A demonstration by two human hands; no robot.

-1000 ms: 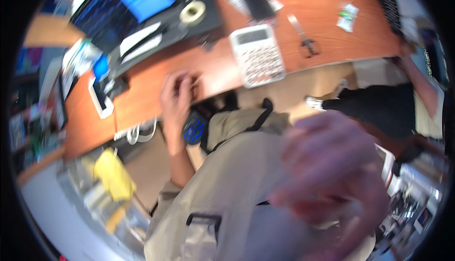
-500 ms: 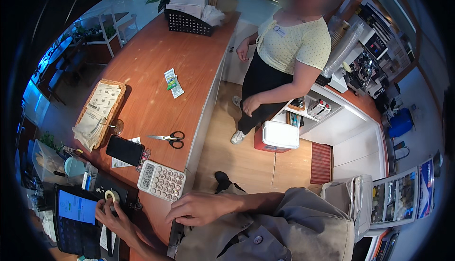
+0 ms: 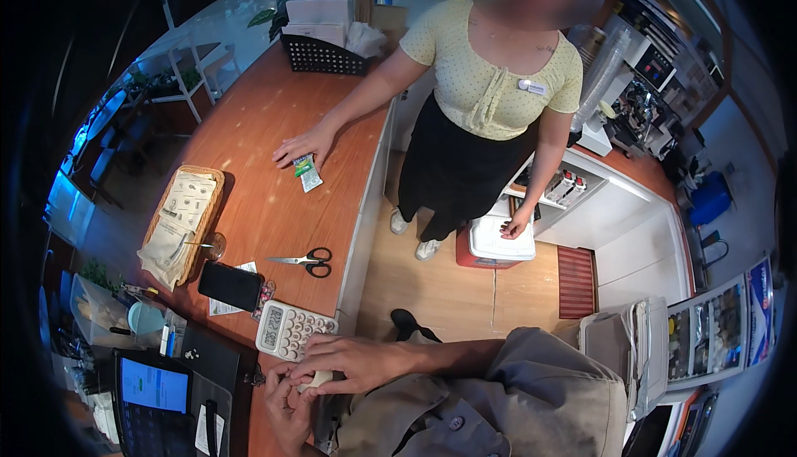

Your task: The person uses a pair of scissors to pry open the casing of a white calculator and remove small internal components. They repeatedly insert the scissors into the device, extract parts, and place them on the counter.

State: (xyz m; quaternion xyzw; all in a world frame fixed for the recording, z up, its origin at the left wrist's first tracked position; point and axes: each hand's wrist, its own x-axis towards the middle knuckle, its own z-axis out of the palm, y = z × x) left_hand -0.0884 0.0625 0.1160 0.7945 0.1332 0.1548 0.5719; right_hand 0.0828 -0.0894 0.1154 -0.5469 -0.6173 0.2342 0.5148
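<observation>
At the counter's near edge, a cream roll of tape (image 3: 317,381) sits between my two hands. My left hand (image 3: 288,403) has its fingers closed on the roll's left side. Over its top and right side curls my right hand (image 3: 353,363), partly hiding it. Just beyond my hands lies a cream calculator (image 3: 292,329) with round keys. Farther up the counter are black-handled scissors (image 3: 309,262), blades pointing left. A black phone (image 3: 229,286) rests on a paper slip left of the calculator.
Across the counter (image 3: 257,117), a co-worker's hand (image 3: 305,146) rests beside a green-and-white packet (image 3: 307,173). A wicker basket (image 3: 217,200) with printed paper pouches stands at the left. A lit screen (image 3: 154,385) is near left. A red-and-white cooler (image 3: 501,239) sits on the floor.
My left hand has brought the tape roll from the black box near the screen to my right hand, which now grips it too. The co-worker has turned and put a hand on the counter.
</observation>
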